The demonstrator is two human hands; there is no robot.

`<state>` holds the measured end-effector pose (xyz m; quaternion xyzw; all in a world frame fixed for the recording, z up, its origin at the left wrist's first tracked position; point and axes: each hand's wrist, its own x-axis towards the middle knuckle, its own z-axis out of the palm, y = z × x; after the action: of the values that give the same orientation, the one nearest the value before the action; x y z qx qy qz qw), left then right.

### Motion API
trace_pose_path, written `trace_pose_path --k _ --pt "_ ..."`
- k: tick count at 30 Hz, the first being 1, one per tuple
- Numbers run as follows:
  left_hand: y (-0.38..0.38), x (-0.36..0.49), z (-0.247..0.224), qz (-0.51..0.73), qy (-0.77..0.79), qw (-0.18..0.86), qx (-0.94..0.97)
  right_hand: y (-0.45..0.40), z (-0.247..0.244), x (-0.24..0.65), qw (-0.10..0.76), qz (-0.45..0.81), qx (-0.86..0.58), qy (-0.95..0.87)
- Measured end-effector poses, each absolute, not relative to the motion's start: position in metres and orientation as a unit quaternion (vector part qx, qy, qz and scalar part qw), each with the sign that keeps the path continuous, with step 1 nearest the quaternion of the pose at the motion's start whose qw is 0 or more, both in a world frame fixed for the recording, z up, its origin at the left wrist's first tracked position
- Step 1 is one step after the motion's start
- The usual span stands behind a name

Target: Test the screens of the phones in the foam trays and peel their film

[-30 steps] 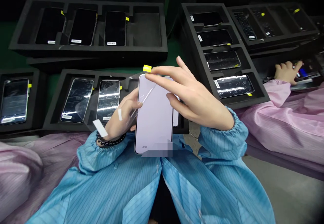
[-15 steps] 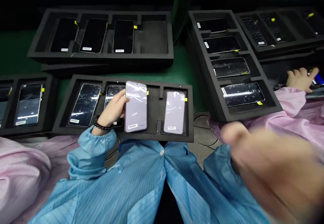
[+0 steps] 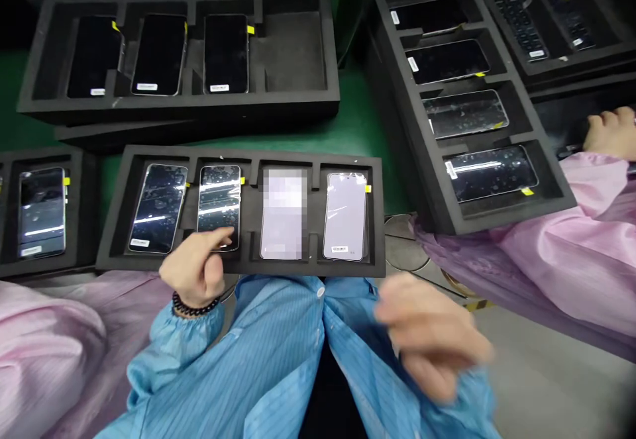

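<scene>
In front of me a black foam tray [image 3: 243, 266] holds phones in its compartments. The two on the left are dark-screened, and my left hand [image 3: 196, 267] hovers at the lower end of the second phone [image 3: 219, 204], index finger stretched across it; whether it touches cannot be told. Nothing is held in that hand. A pale-screened phone [image 3: 283, 227], partly pixelated, lies in the third compartment, and another pale phone [image 3: 344, 217] with a yellow tab fills the fourth. My right hand [image 3: 432, 333], smeared by motion, is below the tray's right corner, apart from it.
Behind stands another foam tray [image 3: 183, 104] with three dark phones. To the right, an angled tray [image 3: 517, 217] holds several more. A further tray [image 3: 84, 217] is at left. A co-worker's hand [image 3: 611, 136] shows at far right; pink sleeves flank me on both sides.
My left hand has let go of the pale phone, which now lies in the third compartment, and moved left and down. My right hand came in leftward from the lower right.
</scene>
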<state>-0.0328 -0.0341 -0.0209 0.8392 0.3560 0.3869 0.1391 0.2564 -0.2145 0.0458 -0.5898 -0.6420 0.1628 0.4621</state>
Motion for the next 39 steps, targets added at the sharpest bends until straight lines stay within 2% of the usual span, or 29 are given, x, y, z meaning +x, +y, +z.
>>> trace_pose_path --k 2,7,16,21,26,31,36,39 --pt "-0.046 -0.047 -0.038 0.376 0.306 0.116 0.867 -0.205 0.024 0.251 0.472 0.144 -0.596 -0.633" --pt "-0.059 -0.058 -0.059 0.295 0.244 0.045 0.923 -0.207 -0.027 0.236 0.352 0.033 -0.678 -0.645" --pt "-0.06 -0.057 -0.056 0.223 0.249 0.034 0.942 -0.211 -0.029 0.233 0.213 -0.002 -0.701 -0.681" --pt "-0.061 -0.055 -0.055 0.239 0.266 0.05 0.932 -0.21 -0.028 0.233 0.225 -0.005 -0.701 -0.676" --pt "-0.06 -0.051 -0.05 0.205 0.264 0.05 0.941 -0.21 -0.027 0.233 0.188 0.006 -0.702 -0.686" --pt "-0.061 -0.051 -0.052 0.245 0.277 0.071 0.926 -0.211 -0.028 0.233 0.224 0.016 -0.702 -0.675" --pt "-0.061 -0.051 -0.05 0.209 0.272 0.051 0.938 -0.211 -0.028 0.233 0.184 0.021 -0.705 -0.684" --pt "-0.061 -0.049 -0.049 0.226 0.276 0.057 0.933 -0.211 -0.029 0.233 0.213 0.015 -0.702 -0.679"
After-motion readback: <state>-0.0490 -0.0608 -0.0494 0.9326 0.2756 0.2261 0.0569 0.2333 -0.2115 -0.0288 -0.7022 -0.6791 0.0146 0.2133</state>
